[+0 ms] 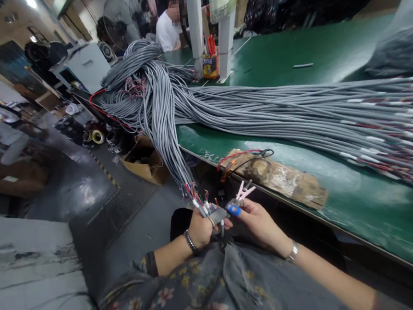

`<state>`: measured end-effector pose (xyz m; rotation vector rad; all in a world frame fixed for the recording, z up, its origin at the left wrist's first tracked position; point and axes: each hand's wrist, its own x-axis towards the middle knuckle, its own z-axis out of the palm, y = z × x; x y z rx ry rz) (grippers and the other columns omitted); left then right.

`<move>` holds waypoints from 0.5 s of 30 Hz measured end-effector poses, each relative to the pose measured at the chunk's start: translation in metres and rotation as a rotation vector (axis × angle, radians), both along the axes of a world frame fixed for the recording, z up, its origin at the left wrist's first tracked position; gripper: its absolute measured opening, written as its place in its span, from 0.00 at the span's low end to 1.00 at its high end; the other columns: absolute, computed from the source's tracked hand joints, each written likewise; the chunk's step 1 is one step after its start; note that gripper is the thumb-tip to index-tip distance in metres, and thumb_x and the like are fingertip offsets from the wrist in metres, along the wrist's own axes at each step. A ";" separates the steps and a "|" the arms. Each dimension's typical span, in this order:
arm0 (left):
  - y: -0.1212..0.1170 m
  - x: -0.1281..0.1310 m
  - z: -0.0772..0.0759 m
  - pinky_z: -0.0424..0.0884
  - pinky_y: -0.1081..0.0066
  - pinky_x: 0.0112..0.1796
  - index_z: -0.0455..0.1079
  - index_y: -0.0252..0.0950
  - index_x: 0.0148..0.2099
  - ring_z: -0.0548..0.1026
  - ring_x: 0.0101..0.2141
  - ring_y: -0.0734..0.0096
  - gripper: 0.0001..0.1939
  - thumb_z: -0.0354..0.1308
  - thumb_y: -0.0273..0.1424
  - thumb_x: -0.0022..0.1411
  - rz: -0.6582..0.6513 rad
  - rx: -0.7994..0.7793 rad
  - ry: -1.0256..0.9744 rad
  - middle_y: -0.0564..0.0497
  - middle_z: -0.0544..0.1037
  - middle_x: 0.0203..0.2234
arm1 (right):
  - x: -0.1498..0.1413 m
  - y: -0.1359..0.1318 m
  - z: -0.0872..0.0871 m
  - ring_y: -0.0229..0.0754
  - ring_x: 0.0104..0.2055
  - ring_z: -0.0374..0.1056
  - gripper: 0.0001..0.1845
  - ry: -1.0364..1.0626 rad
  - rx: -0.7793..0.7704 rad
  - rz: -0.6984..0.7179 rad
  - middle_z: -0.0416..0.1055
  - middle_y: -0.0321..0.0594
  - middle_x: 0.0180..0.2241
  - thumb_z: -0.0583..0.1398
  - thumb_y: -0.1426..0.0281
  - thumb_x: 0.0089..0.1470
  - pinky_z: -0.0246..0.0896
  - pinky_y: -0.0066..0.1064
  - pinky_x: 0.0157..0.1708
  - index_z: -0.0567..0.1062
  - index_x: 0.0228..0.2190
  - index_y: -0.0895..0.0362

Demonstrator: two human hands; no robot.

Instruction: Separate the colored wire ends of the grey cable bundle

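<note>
Plainly, from the head view, the left hand wraps its fingers around grey multicore cables beside the green workbench; whether the right hand, near a pink clothes peg, pinches anything I can't tell. The cables look light, springy, smooth: best gripped below their fragile-looking wire ends.

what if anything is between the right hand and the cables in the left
A grey wrap at a finger of the left hand seems to lie between the right hand and the cables. The pink clip is by the right hand, off that line.
</note>
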<state>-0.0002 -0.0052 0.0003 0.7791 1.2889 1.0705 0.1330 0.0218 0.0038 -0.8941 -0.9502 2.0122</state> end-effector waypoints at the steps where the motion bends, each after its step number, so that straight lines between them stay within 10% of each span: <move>1: 0.000 0.000 0.000 0.59 0.77 0.17 0.68 0.32 0.21 0.71 0.15 0.72 0.25 0.64 0.52 0.43 0.017 -0.007 -0.008 0.46 0.75 0.14 | 0.000 0.000 0.000 0.39 0.22 0.64 0.24 -0.005 -0.007 0.001 0.68 0.32 0.16 0.67 0.49 0.40 0.60 0.34 0.28 0.67 0.24 0.54; 15: 0.001 -0.006 0.003 0.62 0.74 0.20 0.70 0.32 0.16 0.67 0.16 0.75 0.25 0.63 0.51 0.46 -0.216 0.017 0.124 0.49 0.71 0.11 | 0.003 0.005 0.007 0.37 0.20 0.63 0.20 -0.069 0.088 0.114 0.67 0.31 0.15 0.66 0.52 0.43 0.58 0.31 0.26 0.71 0.28 0.55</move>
